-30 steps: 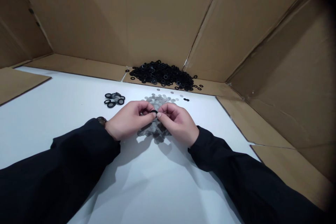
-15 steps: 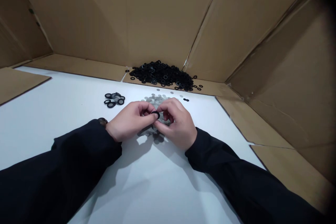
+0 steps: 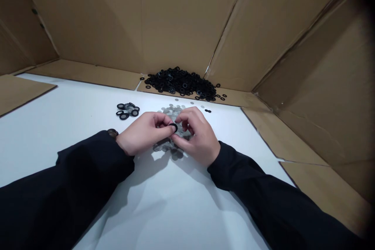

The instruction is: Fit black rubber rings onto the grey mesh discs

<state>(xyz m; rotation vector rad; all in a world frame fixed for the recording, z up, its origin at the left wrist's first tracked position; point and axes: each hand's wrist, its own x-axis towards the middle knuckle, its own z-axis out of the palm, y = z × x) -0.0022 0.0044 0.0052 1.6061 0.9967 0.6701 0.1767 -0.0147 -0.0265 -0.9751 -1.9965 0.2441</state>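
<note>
My left hand (image 3: 145, 133) pinches a black rubber ring washer (image 3: 175, 127) between thumb and fingers, its thumb lying on the near face. From the other side, my right hand (image 3: 199, 134) curls its thumb and forefinger around the washer's edge; the exact contact is too small to make out. Whether a disc sits in the ring is hidden by the fingers. Below both hands spreads a loose pile of thin grey discs (image 3: 177, 153), partly covered by them. Left of it lies a small group of black rings with grey discs (image 3: 124, 116) in several of them.
A large heap of black ring washers (image 3: 181, 82) lies on a cardboard strip at the back. Two small black rings (image 3: 208, 111) sit right of the discs. Cardboard walls (image 3: 187, 19) close in the white table (image 3: 175, 203) at the back and sides.
My right forefinger has lifted slightly from the washer's upper edge. Both hands stay in nearly the same place, and the piles have not changed visibly.
</note>
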